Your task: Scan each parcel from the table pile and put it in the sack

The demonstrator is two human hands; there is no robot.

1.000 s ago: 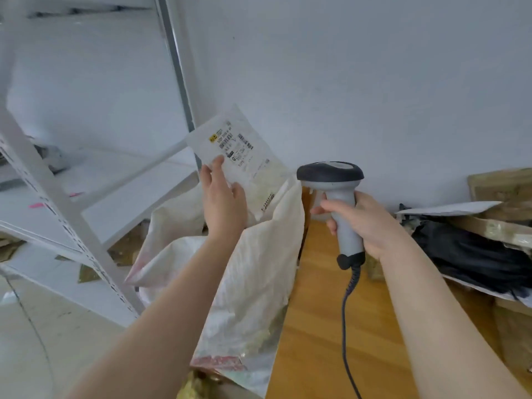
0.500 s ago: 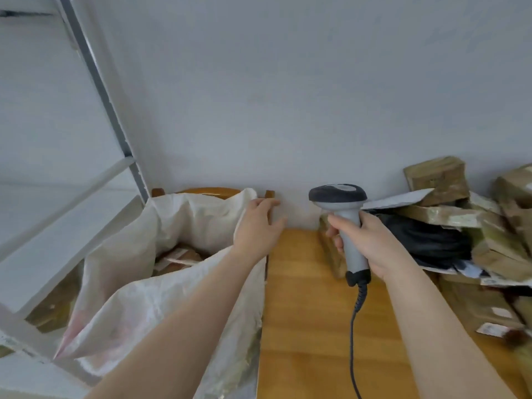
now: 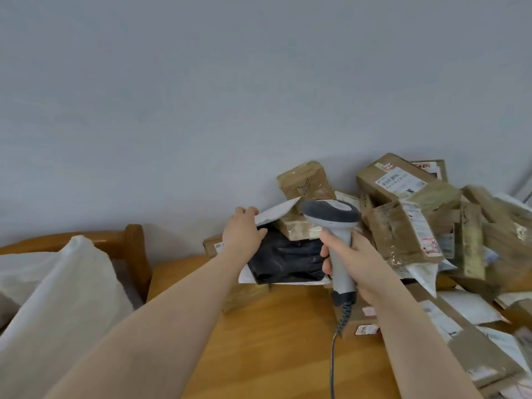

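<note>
A pile of brown taped boxes (image 3: 403,228) and white mailers covers the right side of the wooden table (image 3: 273,341). At the pile's left end a flat white parcel (image 3: 276,210) lies over a black plastic bag parcel (image 3: 285,260). My left hand (image 3: 244,228) reaches to that white parcel, and its fingers and thumb close on the parcel's left corner. My right hand (image 3: 351,263) grips the handle of a grey barcode scanner (image 3: 331,217), held upright just right of the black bag, with its cable hanging down. The white woven sack (image 3: 57,298) stands at the lower left, beside the table.
A wooden chair back (image 3: 132,243) rises behind the sack, at the table's left edge. A plain grey wall runs behind everything. Long cardboard boxes (image 3: 472,349) and white mailers (image 3: 472,309) lie along the table's right edge.
My left hand has left the sack's rim and moved right to the pile, now taking the white parcel's corner. The view has swung right. The scanner stays in my right hand.
</note>
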